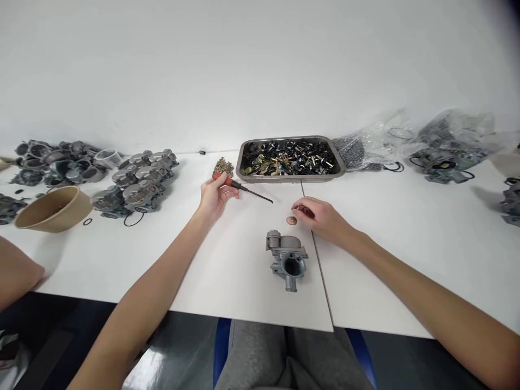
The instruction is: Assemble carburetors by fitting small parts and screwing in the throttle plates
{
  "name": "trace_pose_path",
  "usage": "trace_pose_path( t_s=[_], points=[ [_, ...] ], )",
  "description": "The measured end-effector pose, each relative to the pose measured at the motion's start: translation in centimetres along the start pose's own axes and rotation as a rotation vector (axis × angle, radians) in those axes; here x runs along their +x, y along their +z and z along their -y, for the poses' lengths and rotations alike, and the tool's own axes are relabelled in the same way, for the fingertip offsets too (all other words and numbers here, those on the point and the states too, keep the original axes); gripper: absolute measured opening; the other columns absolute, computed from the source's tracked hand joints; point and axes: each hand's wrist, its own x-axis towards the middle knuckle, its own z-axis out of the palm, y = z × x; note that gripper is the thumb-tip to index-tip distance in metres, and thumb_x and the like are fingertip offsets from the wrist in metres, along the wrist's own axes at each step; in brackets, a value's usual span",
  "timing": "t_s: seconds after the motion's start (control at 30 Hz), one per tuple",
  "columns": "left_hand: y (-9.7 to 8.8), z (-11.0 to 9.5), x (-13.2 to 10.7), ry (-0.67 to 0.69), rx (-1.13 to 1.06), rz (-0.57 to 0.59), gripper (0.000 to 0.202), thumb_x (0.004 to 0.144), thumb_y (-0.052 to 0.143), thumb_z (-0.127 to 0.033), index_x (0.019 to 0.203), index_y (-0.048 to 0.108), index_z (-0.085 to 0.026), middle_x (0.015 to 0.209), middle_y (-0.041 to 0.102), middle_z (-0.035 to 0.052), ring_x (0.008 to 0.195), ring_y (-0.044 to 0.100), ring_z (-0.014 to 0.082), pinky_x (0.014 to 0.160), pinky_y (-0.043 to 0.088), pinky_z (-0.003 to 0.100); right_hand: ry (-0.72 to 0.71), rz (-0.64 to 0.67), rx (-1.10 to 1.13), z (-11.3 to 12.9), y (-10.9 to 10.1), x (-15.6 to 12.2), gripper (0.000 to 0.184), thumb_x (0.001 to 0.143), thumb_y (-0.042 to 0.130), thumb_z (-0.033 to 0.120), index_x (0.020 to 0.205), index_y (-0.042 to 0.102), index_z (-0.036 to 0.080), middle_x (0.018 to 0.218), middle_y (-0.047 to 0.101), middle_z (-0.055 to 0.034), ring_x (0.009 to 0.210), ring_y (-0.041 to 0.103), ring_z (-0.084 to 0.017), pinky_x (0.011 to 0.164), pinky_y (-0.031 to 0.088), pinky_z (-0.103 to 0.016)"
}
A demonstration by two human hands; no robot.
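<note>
My left hand (214, 196) is closed around the red handle of a small screwdriver (244, 188), whose dark shaft lies on the white table (244, 281) pointing right. My right hand (320, 216) rests on the table with its fingers curled beside a small round copper-coloured disc (291, 220); whether it pinches anything I cannot make out. A grey metal carburetor body (286, 259) stands on the table just in front of both hands, untouched.
A metal tray (244, 169) of several black and brass small parts sits behind the hands. Piles of grey carburetor bodies (136, 181) and a tan bowl (52, 208) lie at left. Plastic bags with parts (450, 143) sit at right. Another person's arm (16, 271) is at far left.
</note>
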Motion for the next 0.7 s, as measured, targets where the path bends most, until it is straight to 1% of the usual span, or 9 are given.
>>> trace_pose_path(
  t_s=[0.1,0.23,0.3,0.37,0.47,0.57,0.63,0.7],
  points=[
    [0.0,0.9,0.1,-0.020,-0.010,0.048,0.032,0.071,0.074,-0.032,0.082,0.051,-0.012,0.070,0.064,0.0036,0.051,0.065,0.0175,0.048,0.055,0.031,-0.008,0.000,-0.001,0.0,0.1,0.0,0.021,0.095,0.048,0.034,0.093,0.063,0.020,0.095,0.068,-0.0035,0.075,0.056,-0.013,0.071,0.040,-0.029],
    [-0.3,1.4,0.2,-0.034,-0.002,0.088,0.031,0.069,0.073,-0.028,0.085,0.052,-0.011,0.074,0.066,0.0055,0.054,0.067,0.0196,0.051,0.057,0.034,-0.022,0.006,0.013,0.0,-0.1,0.0,0.022,0.095,0.048,0.033,0.095,0.064,0.019,0.095,0.068,-0.0045,0.073,0.056,-0.013,0.070,0.041,-0.029],
    [-0.3,1.5,0.3,-0.037,-0.005,0.101,0.031,0.069,0.073,-0.028,0.085,0.053,-0.011,0.074,0.066,0.0060,0.055,0.067,0.0201,0.051,0.057,0.034,-0.023,-0.019,0.030,0.1,-0.8,0.3,0.023,0.094,0.049,0.035,0.098,0.065,0.019,0.093,0.068,-0.0048,0.072,0.056,-0.013,0.069,0.043,-0.028],
    [-0.4,1.5,0.3,-0.047,0.002,0.121,0.031,0.069,0.073,-0.028,0.085,0.054,-0.011,0.075,0.067,0.0067,0.055,0.066,0.0203,0.050,0.057,0.034,-0.026,-0.070,0.028,0.2,-2.0,0.9,0.024,0.093,0.052,0.036,0.102,0.066,0.018,0.091,0.068,-0.0051,0.072,0.057,-0.014,0.068,0.044,-0.028],
    [-0.4,1.6,0.3,-0.040,0.029,0.156,0.033,0.068,0.076,-0.031,0.083,0.054,-0.011,0.078,0.067,0.0071,0.055,0.066,0.0196,0.051,0.057,0.035,-0.052,-0.125,-0.043,0.5,-4.3,2.9,0.022,0.089,0.055,0.030,0.102,0.067,0.017,0.091,0.069,-0.0063,0.076,0.059,-0.015,0.069,0.044,-0.028],
    [-0.4,1.6,0.4,-0.028,0.057,0.166,0.038,0.063,0.081,-0.033,0.081,0.056,-0.011,0.076,0.066,0.0047,0.056,0.066,0.0187,0.052,0.058,0.035,-0.091,-0.131,-0.128,0.9,-6.1,5.9,0.018,0.085,0.056,0.019,0.097,0.069,0.016,0.094,0.070,-0.0069,0.080,0.060,-0.016,0.074,0.045,-0.028],
    [-0.4,1.6,0.4,-0.018,0.087,0.174,0.042,0.060,0.085,-0.034,0.082,0.059,-0.011,0.074,0.065,0.0039,0.056,0.065,0.0176,0.053,0.057,0.035,-0.086,-0.117,-0.138,1.1,-6.6,8.2,0.019,0.084,0.056,0.015,0.097,0.070,0.015,0.095,0.071,-0.0067,0.082,0.062,-0.016,0.077,0.045,-0.028],
    [-0.4,1.6,0.4,-0.001,0.140,0.184,0.045,0.057,0.088,-0.035,0.084,0.062,-0.010,0.071,0.066,0.0041,0.054,0.063,0.0157,0.053,0.055,0.032,-0.050,-0.050,-0.139,1.3,-6.6,10.2,0.019,0.082,0.058,0.014,0.096,0.071,0.015,0.094,0.072,-0.0063,0.082,0.062,-0.015,0.077,0.046,-0.027]
  ],
)
